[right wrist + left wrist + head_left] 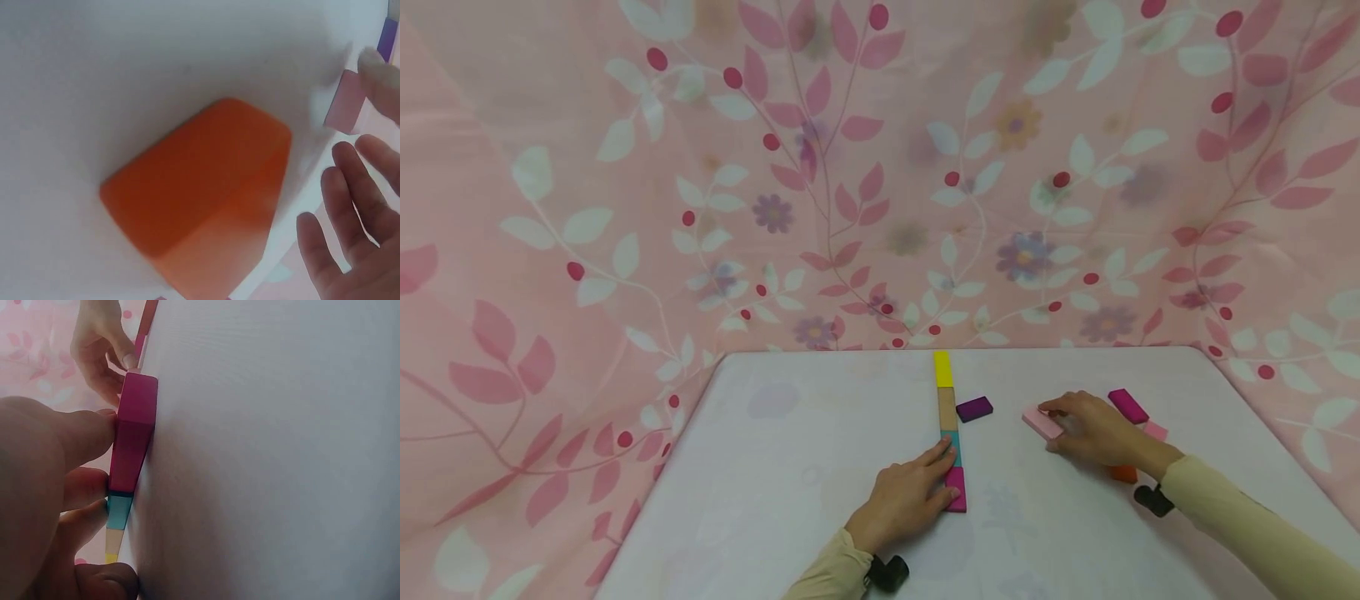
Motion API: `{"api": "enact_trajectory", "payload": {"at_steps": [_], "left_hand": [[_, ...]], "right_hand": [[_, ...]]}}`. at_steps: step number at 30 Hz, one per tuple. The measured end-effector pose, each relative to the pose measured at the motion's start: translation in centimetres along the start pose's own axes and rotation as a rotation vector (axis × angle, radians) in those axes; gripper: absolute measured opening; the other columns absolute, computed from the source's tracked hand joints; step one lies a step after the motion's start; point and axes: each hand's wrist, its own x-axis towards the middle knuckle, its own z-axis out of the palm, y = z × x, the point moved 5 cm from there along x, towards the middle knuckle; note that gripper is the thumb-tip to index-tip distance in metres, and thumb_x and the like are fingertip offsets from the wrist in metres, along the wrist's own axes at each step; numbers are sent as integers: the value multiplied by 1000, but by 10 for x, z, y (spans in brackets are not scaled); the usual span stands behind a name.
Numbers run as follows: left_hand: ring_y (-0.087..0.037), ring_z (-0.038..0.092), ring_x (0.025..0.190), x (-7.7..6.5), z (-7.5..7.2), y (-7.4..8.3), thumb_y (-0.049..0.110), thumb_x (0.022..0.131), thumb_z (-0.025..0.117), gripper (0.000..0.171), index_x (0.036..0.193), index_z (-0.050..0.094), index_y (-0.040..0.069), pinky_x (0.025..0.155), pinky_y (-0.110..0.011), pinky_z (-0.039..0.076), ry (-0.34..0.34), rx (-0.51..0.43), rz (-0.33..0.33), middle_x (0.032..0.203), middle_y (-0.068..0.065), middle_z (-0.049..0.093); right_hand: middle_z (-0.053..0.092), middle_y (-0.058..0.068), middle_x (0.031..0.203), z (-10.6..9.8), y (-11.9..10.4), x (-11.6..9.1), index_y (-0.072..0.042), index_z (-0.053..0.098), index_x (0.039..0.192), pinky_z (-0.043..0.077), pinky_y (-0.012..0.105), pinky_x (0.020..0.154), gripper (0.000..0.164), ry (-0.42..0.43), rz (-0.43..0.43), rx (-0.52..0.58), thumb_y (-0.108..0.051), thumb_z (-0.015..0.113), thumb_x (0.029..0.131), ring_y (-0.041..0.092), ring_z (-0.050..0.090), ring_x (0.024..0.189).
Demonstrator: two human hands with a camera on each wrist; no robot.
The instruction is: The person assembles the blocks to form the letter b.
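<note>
A straight row of blocks runs toward the far edge: a magenta block (956, 490), a teal block (956, 450), a tan block (947, 408) and a yellow block (943, 368). My left hand (901, 500) rests on the near end of this row, its thumb on the magenta block and fingertips at the teal one. To the right, my right hand (1092, 429) pinches a light pink block (1040, 422) between thumb and fingers, low over the table. Part of that block is hidden by the fingers. Beside the tan block lies a dark purple block (974, 409), slightly askew.
Around the right wrist lie a purple-magenta block (1128, 406), a pink block (1155, 431) and an orange block (194, 187), partly covered by the arm in the head view. The white table (760, 467) ends at a floral pink cloth (880, 167).
</note>
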Motion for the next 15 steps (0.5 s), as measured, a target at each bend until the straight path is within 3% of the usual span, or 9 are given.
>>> {"api": "enact_trajectory", "payload": {"at_steps": [6, 15], "left_hand": [[-21, 66, 133, 0, 1, 0, 45, 107, 60, 56, 158, 54, 22, 88, -43, 58, -6, -8, -7, 168, 9, 43], [-22, 68, 131, 2, 3, -2, 47, 106, 61, 57, 157, 54, 24, 82, -40, 58, 7, 2, -11, 168, 10, 43]], "right_hand": [[70, -6, 108, -2, -5, 3, -14, 74, 131, 59, 47, 92, 51, 63, -34, -43, -35, 89, 87, 19, 64, 105], [71, -7, 103, 1, -10, 17, -11, 76, 125, 58, 41, 89, 42, 105, -136, -72, -24, 89, 87, 18, 65, 98]]}}
